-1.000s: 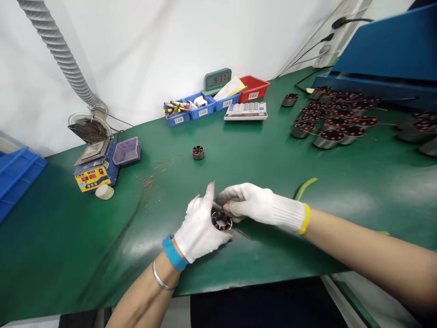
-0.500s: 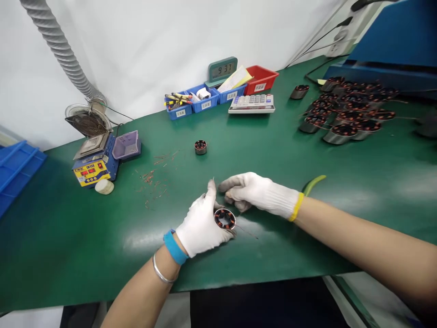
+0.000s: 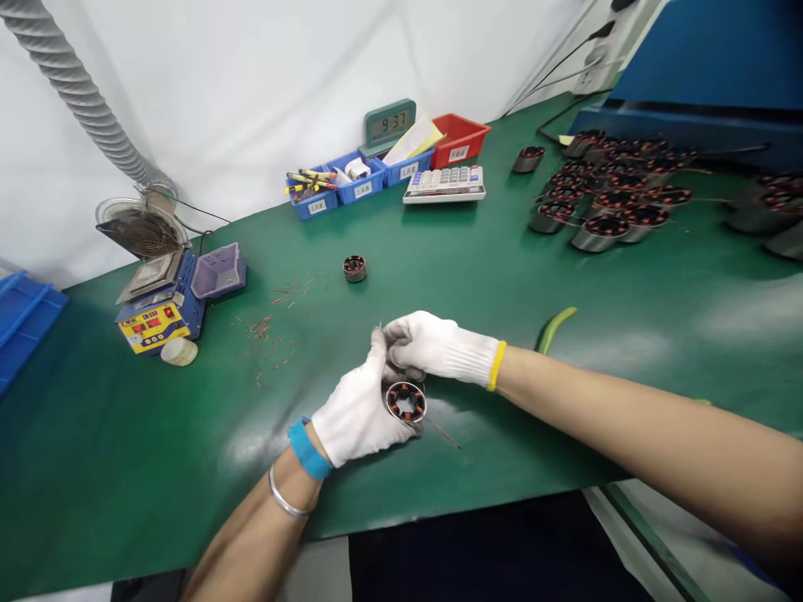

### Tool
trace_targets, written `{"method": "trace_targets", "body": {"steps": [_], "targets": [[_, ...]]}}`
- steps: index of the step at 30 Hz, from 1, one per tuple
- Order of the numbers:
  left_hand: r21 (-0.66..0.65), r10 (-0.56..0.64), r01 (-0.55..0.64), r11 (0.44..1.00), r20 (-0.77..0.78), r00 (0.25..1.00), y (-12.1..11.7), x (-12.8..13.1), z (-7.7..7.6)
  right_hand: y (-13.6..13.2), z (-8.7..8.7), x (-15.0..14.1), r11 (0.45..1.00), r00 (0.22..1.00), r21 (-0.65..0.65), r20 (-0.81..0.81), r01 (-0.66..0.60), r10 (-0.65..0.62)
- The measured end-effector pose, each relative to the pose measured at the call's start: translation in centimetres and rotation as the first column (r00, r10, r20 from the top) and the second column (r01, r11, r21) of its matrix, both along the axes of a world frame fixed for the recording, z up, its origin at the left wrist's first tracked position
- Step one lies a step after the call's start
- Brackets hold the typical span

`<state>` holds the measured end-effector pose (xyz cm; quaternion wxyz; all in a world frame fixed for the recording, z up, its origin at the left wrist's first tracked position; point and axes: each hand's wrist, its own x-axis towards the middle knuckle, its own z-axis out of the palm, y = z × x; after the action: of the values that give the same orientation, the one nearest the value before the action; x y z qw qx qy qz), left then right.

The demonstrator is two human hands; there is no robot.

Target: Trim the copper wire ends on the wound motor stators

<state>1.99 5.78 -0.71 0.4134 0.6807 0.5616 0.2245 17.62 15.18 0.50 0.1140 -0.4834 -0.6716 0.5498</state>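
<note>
My left hand [image 3: 357,410], in a white glove, is wrapped round a motor stator [image 3: 406,403], a metal ring with black and copper-coloured windings inside. The stator's open face is turned up toward me. A thin wire [image 3: 444,431] sticks out from it to the lower right. My right hand [image 3: 423,344], gloved with a yellow cuff, is closed with its fingertips against my left thumb, just above the stator. What those fingers pinch is hidden. A second stator [image 3: 355,268] stands on the green table [image 3: 477,284] beyond my hands.
Wire clippings [image 3: 260,328] lie left of my hands, near a solder pot [image 3: 156,313] and a purple tray [image 3: 219,272]. Blue bins [image 3: 314,205], a red bin [image 3: 461,142] and a calculator [image 3: 445,186] stand behind. Several stators [image 3: 602,234] crowd the right, beyond a green strip [image 3: 557,329].
My right hand has come left to my left thumb, and its fingers have closed there. The left hand keeps hold of the stator. The whole view has shifted slightly.
</note>
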Motion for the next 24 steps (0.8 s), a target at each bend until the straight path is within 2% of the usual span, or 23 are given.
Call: {"method": "trace_targets", "body": {"steps": [4,9,10,11,12,13,14,15,16,17,18,19,20,21,24], "targets": [[0.005,-0.005,0.005,1.000,-0.036,0.999,0.0,0.0,-0.1,-1.2,-0.4,2.4,0.994,1.000,-0.104,-0.010,0.023,-0.025],[0.019,-0.017,0.018,1.000,-0.048,0.999,-0.1,-0.2,-0.3,-3.5,-0.4,4.4,0.970,0.988,-0.213,-0.077,0.115,-0.134],[0.018,-0.018,0.019,1.000,-0.043,0.999,-0.1,-0.2,-0.3,-3.8,-0.3,4.6,0.977,0.988,-0.174,-0.063,0.125,-0.138],[0.015,-0.018,0.019,1.000,-0.036,0.999,-0.1,-0.3,-0.3,-4.0,-0.2,4.8,0.988,0.990,-0.077,-0.031,0.137,-0.140],[0.010,-0.020,0.020,1.000,-0.031,0.999,0.0,-0.3,-0.3,-4.2,-0.1,5.1,0.988,0.991,0.080,0.008,0.134,-0.135],[0.008,-0.023,0.023,1.000,-0.027,0.999,0.0,-0.3,-0.3,-4.4,0.0,5.4,0.956,0.993,0.278,0.043,0.090,-0.106],[0.008,-0.027,0.027,1.000,-0.023,0.999,0.0,-0.4,-0.4,-4.7,0.0,5.8,0.876,0.996,0.483,0.074,0.006,-0.048],[0.007,-0.035,0.035,0.999,-0.018,0.999,0.1,-0.4,-0.4,-5.1,0.0,6.1,0.745,0.993,0.659,0.113,-0.104,0.038],[0.008,-0.043,0.043,0.999,-0.014,0.999,0.1,-0.4,-0.4,-5.4,-0.1,6.4,0.585,0.976,0.781,0.174,-0.220,0.134],[0.009,-0.050,0.050,0.999,-0.011,0.999,0.2,-0.4,-0.4,-5.8,-0.3,6.6,0.428,0.943,0.843,0.256,-0.325,0.212],[0.010,-0.055,0.055,0.998,-0.008,0.998,0.2,-0.4,-0.4,-6.1,-0.6,6.8,0.311,0.907,0.859,0.339,-0.407,0.249],[0.012,-0.056,0.056,0.998,-0.007,0.998,0.2,-0.4,-0.4,-6.3,-0.8,6.8,0.248,0.881,0.852,0.407,-0.462,0.243],[0.010,-0.058,0.058,0.998,-0.007,0.998,0.2,-0.4,-0.3,-6.4,-1.1,6.8,0.236,0.862,0.833,0.457,-0.501,0.217],[0.008,-0.058,0.058,0.998,-0.010,0.998,0.2,-0.4,-0.3,-6.4,-1.3,6.7,0.262,0.850,0.809,0.490,-0.526,0.194],[0.009,-0.073,0.073,0.997,-0.026,0.997,0.3,-0.4,-0.1,-6.0,-1.5,6.5,0.382,0.862,0.778,0.492,-0.498,0.123]]}}
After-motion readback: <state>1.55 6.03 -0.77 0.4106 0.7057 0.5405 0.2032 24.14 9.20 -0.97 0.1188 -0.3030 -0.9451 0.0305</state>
